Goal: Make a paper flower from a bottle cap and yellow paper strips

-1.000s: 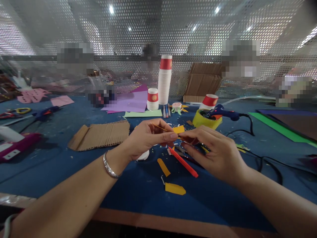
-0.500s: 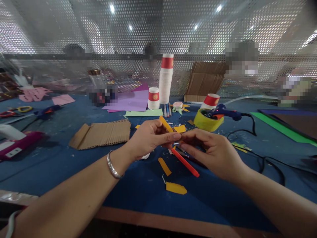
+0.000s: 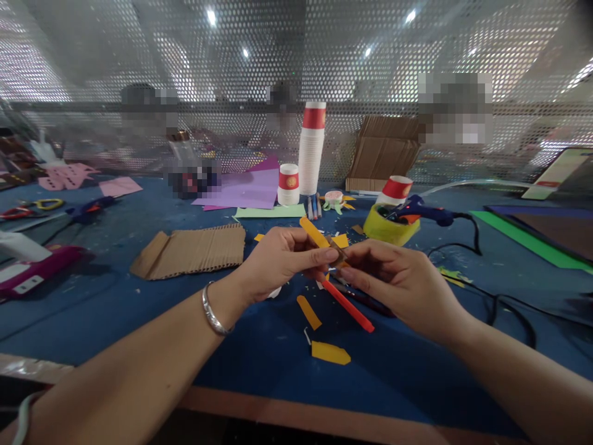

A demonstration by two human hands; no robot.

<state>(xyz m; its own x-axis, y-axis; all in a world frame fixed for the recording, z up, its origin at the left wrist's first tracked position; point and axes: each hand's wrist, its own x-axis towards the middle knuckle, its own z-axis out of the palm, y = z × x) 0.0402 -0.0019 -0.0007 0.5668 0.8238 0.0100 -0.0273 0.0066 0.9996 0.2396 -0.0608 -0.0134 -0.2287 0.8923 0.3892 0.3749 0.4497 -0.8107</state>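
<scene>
My left hand (image 3: 278, 262) pinches a yellow-orange paper strip (image 3: 313, 232) between thumb and fingers, with its rounded end sticking up. A small brown piece (image 3: 338, 246), perhaps cardboard, lies against the strip's lower end. My right hand (image 3: 407, 281) has its thumb and fingertips closed at that same end; its exact hold is partly hidden. Below the hands, an orange-red marker (image 3: 349, 307) lies slantwise. Nearer to me are a narrow yellow paper piece (image 3: 309, 312) and a pointed yellow paper piece (image 3: 330, 353). A dark-handled tool (image 3: 370, 301) is partly covered by my right hand.
Corrugated cardboard (image 3: 194, 252) lies to the left, near a magenta glue gun (image 3: 44, 272). A blue glue gun (image 3: 428, 212) rests on a yellow tape roll (image 3: 391, 228), its cord trailing right. Stacked paper cups (image 3: 311, 157) stand before a perforated metal screen (image 3: 259, 68).
The brown piece shows more clearly between my fingertips now, and the strip has tilted slightly. Both hands stay in nearly the same place.
</scene>
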